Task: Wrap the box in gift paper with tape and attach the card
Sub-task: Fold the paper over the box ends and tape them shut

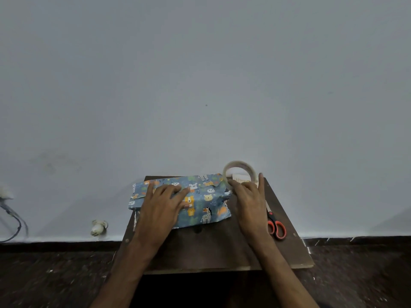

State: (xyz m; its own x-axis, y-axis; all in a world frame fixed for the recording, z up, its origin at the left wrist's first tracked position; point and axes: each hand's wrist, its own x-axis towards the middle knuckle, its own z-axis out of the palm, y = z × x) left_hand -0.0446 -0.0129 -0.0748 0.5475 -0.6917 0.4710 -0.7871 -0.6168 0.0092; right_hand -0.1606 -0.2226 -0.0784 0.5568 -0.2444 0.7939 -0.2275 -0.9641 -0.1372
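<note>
left hand point(165, 197), fingers flat, presses paper point(208, 197) under its palm; right hand point(246, 196) grips tape point(240, 164); lifting early may free the fold.

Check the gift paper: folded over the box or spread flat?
Folded over. The gift paper covers the top, flaps overlapping, with the left hand pressing it down; the box itself is hidden.

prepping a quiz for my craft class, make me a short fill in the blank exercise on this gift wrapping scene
1. The ____ hand lies flat on the wrapped box.
2. The right hand grips a roll of ____ beside the box.
3. The scissors lie on the table, nearer the ____ hand than the left hand.
Missing: left; tape; right
</note>
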